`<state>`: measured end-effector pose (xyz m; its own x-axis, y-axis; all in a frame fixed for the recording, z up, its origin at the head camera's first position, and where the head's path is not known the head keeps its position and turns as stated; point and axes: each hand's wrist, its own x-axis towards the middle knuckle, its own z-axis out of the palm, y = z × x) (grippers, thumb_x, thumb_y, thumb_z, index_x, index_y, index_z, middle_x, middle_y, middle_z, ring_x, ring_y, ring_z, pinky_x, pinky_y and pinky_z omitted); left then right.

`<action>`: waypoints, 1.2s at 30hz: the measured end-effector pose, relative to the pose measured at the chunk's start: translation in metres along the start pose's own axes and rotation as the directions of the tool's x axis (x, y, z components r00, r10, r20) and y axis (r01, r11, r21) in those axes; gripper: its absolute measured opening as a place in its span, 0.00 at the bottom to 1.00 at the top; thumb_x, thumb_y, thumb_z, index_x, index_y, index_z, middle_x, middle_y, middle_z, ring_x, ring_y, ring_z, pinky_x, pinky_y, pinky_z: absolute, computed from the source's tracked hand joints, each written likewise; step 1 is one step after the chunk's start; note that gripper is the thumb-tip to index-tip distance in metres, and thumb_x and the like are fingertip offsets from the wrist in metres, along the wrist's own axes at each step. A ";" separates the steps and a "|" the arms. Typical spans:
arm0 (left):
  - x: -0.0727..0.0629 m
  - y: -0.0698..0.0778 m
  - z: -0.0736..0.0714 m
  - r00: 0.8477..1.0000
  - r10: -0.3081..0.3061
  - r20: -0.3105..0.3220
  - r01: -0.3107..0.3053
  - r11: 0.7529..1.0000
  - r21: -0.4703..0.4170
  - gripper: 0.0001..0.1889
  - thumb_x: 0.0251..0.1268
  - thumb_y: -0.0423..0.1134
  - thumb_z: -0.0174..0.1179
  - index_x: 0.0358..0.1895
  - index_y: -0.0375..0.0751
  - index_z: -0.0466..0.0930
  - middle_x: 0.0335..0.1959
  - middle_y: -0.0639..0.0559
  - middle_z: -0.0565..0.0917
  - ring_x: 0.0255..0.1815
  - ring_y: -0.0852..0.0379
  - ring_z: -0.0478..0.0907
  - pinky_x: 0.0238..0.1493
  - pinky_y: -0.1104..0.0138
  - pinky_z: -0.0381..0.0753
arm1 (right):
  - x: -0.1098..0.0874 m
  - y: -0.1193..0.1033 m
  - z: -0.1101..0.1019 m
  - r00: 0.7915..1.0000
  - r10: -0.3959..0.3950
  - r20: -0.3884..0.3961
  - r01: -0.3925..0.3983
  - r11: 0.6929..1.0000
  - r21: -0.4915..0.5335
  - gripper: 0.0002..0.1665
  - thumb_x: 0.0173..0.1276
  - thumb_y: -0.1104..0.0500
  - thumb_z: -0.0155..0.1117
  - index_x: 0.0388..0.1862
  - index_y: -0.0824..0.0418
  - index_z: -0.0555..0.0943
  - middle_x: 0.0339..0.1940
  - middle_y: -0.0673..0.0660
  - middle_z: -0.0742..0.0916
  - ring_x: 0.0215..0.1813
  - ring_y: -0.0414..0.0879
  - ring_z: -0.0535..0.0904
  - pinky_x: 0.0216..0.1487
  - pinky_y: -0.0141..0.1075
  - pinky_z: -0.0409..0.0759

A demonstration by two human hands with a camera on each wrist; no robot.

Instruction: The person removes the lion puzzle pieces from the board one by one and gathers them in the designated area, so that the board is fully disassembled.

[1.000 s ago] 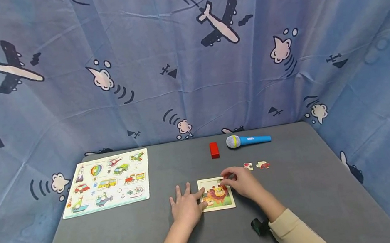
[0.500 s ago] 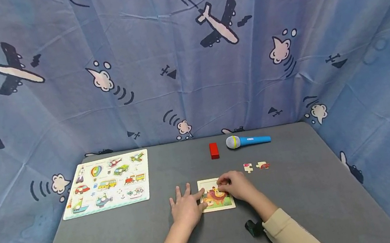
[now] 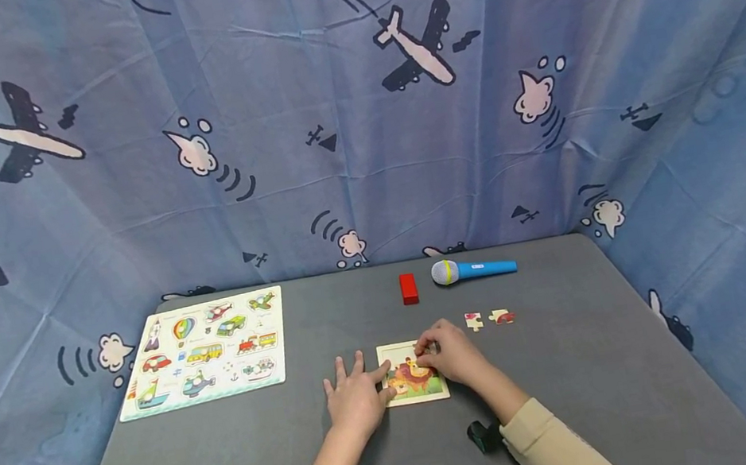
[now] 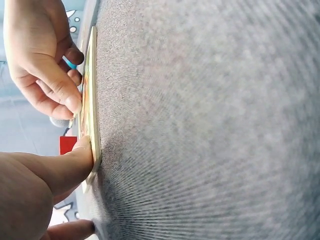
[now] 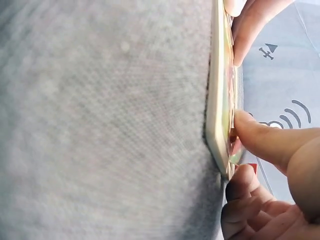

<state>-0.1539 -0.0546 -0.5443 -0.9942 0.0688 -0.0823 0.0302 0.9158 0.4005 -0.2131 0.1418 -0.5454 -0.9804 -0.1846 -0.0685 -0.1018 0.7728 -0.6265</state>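
A square, cream-bordered lion puzzle point(image 3: 414, 384) lies lower-centre between the splayed left hand point(image 3: 355, 401) and the right hand point(image 3: 456, 353) pinching a small printed piece point(image 5: 236, 152).

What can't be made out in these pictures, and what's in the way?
Upper right corner of the square, cream-framed lion puzzle: head view, behind the right hand.
Any fine print on the white rectangular vehicle board: head view, too small.
Most of the blue, grey-headed microphone: left wrist view, behind the right hand.
Most of the red rectangular block: right wrist view, behind the right hand.
Rest of the cream sleeves: head view, bottom edge.
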 end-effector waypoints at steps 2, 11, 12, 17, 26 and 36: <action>0.000 0.000 0.000 1.000 0.003 -0.003 -0.003 1.000 0.000 0.25 0.61 0.55 0.69 0.63 0.64 0.82 0.75 0.40 0.69 0.79 0.30 0.55 0.70 0.30 0.58 | 0.000 0.000 0.000 1.000 0.001 -0.011 -0.001 1.000 0.005 0.08 0.59 0.57 0.79 0.27 0.49 0.85 0.38 0.51 0.80 0.39 0.46 0.72 0.39 0.38 0.71; -0.002 0.001 -0.001 1.000 0.002 -0.011 -0.002 1.000 -0.008 0.25 0.60 0.55 0.69 0.63 0.64 0.82 0.75 0.40 0.69 0.79 0.30 0.55 0.70 0.30 0.58 | -0.002 -0.002 -0.012 0.996 0.036 -0.082 -0.019 0.980 0.197 0.13 0.61 0.59 0.77 0.40 0.59 0.81 0.28 0.49 0.86 0.30 0.41 0.78 0.32 0.34 0.75; -0.002 0.001 -0.001 1.000 0.001 -0.008 -0.001 1.000 -0.009 0.25 0.60 0.55 0.69 0.63 0.64 0.82 0.75 0.40 0.69 0.79 0.30 0.55 0.70 0.30 0.58 | -0.002 -0.002 -0.015 0.995 0.040 -0.093 -0.019 0.977 0.215 0.14 0.61 0.60 0.77 0.40 0.60 0.81 0.28 0.49 0.87 0.29 0.40 0.79 0.32 0.34 0.76; -0.002 0.001 -0.002 1.000 0.001 -0.008 -0.001 1.000 -0.006 0.26 0.61 0.55 0.69 0.64 0.64 0.82 0.75 0.40 0.69 0.79 0.30 0.55 0.70 0.30 0.58 | -0.004 0.001 -0.032 0.990 0.027 -0.137 0.002 0.978 0.210 0.08 0.61 0.56 0.77 0.34 0.57 0.86 0.26 0.48 0.88 0.29 0.40 0.79 0.30 0.33 0.76; -0.003 0.000 -0.004 1.000 0.008 -0.028 -0.008 1.000 -0.022 0.29 0.59 0.53 0.71 0.66 0.60 0.80 0.74 0.40 0.70 0.79 0.31 0.56 0.70 0.30 0.58 | -0.005 0.019 -0.060 0.980 0.098 -0.170 -0.045 0.956 0.290 0.08 0.63 0.56 0.76 0.38 0.59 0.89 0.29 0.53 0.89 0.29 0.43 0.81 0.30 0.35 0.80; -0.002 -0.001 -0.003 1.000 0.014 -0.003 -0.014 1.000 -0.014 0.29 0.62 0.55 0.68 0.68 0.60 0.78 0.75 0.41 0.69 0.79 0.31 0.55 0.70 0.31 0.57 | -0.007 0.058 -0.102 0.982 0.121 -0.143 -0.062 0.930 0.363 0.15 0.71 0.52 0.68 0.51 0.59 0.88 0.44 0.58 0.91 0.44 0.58 0.84 0.42 0.47 0.84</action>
<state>-0.1518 -0.0572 -0.5415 -0.9941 0.0799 -0.0740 0.0423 0.9091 0.4144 -0.2298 0.2494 -0.5019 -0.9995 -0.0012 -0.0322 0.0271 0.5093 -0.8601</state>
